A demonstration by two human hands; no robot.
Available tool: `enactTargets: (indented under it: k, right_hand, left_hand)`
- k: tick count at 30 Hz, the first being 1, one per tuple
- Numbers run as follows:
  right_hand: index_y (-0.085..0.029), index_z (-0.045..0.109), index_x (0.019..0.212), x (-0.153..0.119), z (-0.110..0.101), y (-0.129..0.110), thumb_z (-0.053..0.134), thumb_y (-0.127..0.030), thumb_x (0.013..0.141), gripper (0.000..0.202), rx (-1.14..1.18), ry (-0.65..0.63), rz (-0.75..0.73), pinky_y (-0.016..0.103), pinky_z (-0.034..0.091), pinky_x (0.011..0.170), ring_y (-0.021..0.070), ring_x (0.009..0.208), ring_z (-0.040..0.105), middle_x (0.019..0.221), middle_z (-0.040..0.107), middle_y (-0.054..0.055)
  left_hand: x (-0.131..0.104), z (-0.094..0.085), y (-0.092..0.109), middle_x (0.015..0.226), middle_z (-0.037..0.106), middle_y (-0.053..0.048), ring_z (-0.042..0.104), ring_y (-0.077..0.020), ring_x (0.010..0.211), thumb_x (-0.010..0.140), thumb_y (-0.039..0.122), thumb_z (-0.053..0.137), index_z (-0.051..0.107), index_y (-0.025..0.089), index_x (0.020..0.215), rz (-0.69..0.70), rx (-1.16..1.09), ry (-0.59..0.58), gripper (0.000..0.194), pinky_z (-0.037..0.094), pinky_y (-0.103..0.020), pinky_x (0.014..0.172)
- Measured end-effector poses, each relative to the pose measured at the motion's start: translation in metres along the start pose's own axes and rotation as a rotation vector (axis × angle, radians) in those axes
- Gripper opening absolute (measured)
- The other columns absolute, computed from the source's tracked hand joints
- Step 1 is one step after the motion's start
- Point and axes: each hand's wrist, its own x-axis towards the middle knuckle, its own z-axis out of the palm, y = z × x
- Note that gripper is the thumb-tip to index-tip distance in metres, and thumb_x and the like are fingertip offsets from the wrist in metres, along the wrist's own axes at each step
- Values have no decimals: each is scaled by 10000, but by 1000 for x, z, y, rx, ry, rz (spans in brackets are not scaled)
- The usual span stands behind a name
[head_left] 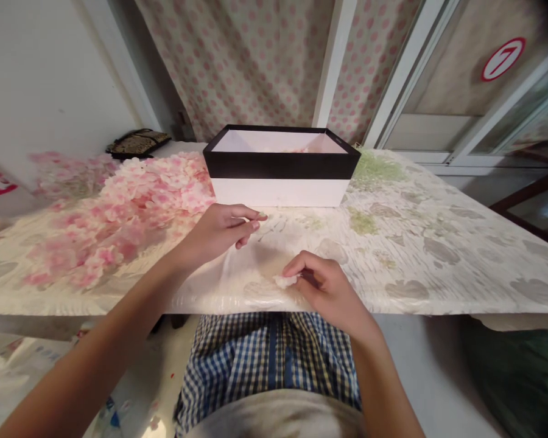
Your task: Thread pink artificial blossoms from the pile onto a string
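My right hand (325,286) is pinched on a pale artificial flower (285,281) just above the table's front edge. Ahead and to the left, my left hand (226,230) has thumb and forefinger drawn together; a tiny pale-green bit shows at the fingertips, too small to name. Beyond that hand, a few thin green pieces (278,226) lie on the patterned tablecloth (237,286). A large heap of pink and white artificial blossoms (150,194) spreads to the left. Behind both hands stands a white box with a black rim (281,165), some pink blossoms visible inside.
Green bits lie in a pile (379,167) right of the box and a smaller cluster (363,221) nearer me. A dark patterned pouch (139,143) rests at the back left. A dotted curtain (256,67) hangs behind the table.
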Motion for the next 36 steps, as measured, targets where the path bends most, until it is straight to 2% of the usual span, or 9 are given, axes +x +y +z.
enactTargets:
  k: [4,6,10,12,16,21,30,36]
  right_hand:
    - [-231,609,828,1,-1,-1,498,-22,790,240,56,1,-9,257,502,687,141,802,651,831,684,-14]
    - [-229,619,816,-2,-3,-2,526,-21,794,229,130,-3,-24,259,511,706,140,816,663,845,698,-12]
    - [-234,665,823,-17,-12,-5,613,-43,814,199,384,-39,-83,272,523,719,137,794,675,836,713,-8]
    - [-247,698,858,-26,-16,-9,635,-78,838,182,490,-95,-124,284,524,698,141,773,669,828,708,0]
    - [-259,749,852,-38,-17,-18,653,-46,825,235,430,-119,-161,307,515,728,145,815,644,904,659,20]
    - [-264,758,850,-45,-2,-21,648,59,767,351,388,-68,-170,284,516,766,125,833,642,948,655,8]
    - [-204,730,804,-55,11,-9,703,-139,821,72,507,-112,-143,265,515,737,121,803,629,885,651,26]
    - [-200,732,774,-59,10,-4,715,-204,822,51,568,-181,-133,272,498,729,128,789,623,866,647,29]
  left_hand:
    - [-13,11,6,555,517,20,387,-64,426,800,296,695,735,174,893,-48,-111,-84,159,315,-188,393]
    - [-21,16,9,583,542,16,364,-56,414,812,324,685,737,187,855,-44,-124,-114,152,288,-183,376]
    - [-38,27,15,687,649,-2,498,-87,524,834,292,666,746,210,782,32,-82,-156,126,375,-188,461]
    - [-49,32,17,679,643,-3,521,-98,570,848,289,659,749,210,781,47,-87,-199,138,387,-193,495]
    - [-72,42,18,598,529,10,421,-83,520,889,305,620,734,181,767,23,-112,-298,208,312,-203,458]
    - [-92,52,16,587,486,20,384,-79,513,895,256,608,690,163,723,34,-168,-347,212,272,-213,451]
    - [-107,52,10,650,532,21,461,-71,586,895,138,567,682,152,766,84,-77,-453,174,325,-193,529]
    - [-107,53,14,654,520,24,482,-71,599,864,74,560,672,142,741,103,-46,-520,179,338,-197,544]
